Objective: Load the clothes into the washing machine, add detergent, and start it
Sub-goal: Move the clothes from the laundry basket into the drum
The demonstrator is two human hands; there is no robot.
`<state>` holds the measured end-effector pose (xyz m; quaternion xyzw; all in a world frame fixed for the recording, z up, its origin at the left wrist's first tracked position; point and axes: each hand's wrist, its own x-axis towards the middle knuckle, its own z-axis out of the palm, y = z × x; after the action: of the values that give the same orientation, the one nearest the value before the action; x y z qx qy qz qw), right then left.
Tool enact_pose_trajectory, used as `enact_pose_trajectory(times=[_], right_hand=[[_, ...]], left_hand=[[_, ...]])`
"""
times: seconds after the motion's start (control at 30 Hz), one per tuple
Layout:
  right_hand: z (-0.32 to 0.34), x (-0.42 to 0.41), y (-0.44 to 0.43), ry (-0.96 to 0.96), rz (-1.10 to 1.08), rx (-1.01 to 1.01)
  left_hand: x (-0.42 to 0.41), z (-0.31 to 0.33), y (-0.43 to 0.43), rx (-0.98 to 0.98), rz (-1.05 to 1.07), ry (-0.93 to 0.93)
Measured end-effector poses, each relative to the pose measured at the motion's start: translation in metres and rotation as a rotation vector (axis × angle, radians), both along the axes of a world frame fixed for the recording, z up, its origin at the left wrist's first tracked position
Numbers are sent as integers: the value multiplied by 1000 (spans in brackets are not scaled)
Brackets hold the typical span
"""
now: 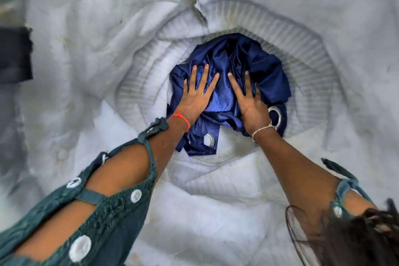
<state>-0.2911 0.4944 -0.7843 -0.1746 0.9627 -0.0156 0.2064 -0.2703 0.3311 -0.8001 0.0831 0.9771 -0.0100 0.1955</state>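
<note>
A crumpled dark blue curtain (254, 58) with silver eyelet rings fills the round opening of the washing machine drum (306, 65). The drum's ribbed rim shows around the cloth. My left hand (197, 95) lies flat on the cloth with its fingers spread. My right hand (250, 101) presses on it beside the left one, fingers spread too, some partly sunk into a fold. Neither hand grips the fabric. One eyelet (209, 139) shows below my left wrist, another (276, 115) just right of my right wrist.
A wrinkled, stained white cover (90, 54) wraps the machine's top all around the opening. A dark block (15, 54) sits at the left edge. My green sleeves with white buttons and some hair fill the bottom of the view.
</note>
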Motion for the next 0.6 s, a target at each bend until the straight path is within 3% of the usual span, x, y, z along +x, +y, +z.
enact_pose_trajectory(times=[0.1,0.3,0.4,0.6], right_hand=[[30,6,-5,-34,-55,22],[134,32,-5,-86,-154,39],[214,48,-4,39,-133,-19],[398,76,-9,-106,-148,-55]], left_hand=[[1,9,-6,-41,-12,139],[28,97,-15,-117,-56,101],[48,171,-14,-153,-103,41],[69,369,-16,-277,-78,6]])
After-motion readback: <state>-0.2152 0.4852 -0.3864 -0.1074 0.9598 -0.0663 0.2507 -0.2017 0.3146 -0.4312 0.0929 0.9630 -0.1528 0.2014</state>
